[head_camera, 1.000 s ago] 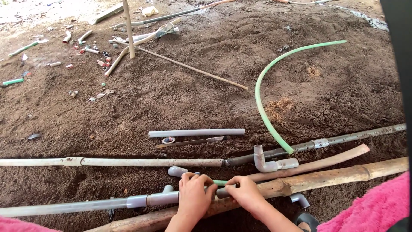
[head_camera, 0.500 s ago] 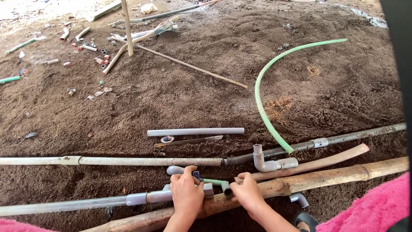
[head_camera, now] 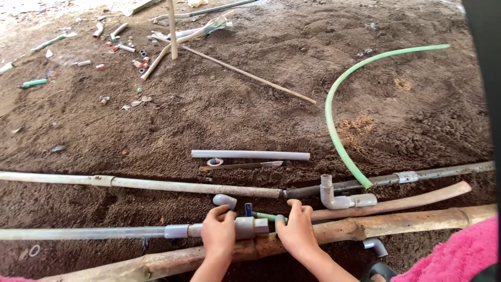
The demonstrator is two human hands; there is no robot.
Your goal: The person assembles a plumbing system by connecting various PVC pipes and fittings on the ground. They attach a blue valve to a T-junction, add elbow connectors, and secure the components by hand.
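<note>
Two hands I watch clamp the grey pipe fitting (head_camera: 249, 227): left hand (head_camera: 218, 236) at 9 o'clock, right hand (head_camera: 296, 233) at 3.

Ground: I see bare, lumpy brown soil (head_camera: 219, 115) all over.
Far left corner: my view shows pale, sunlit ground (head_camera: 31, 13).
Light: daylight, brightest there.

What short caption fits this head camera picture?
Two bare hands, left hand and right hand, grip a grey pipe fitting on a long pipe lying on dirt.
</note>
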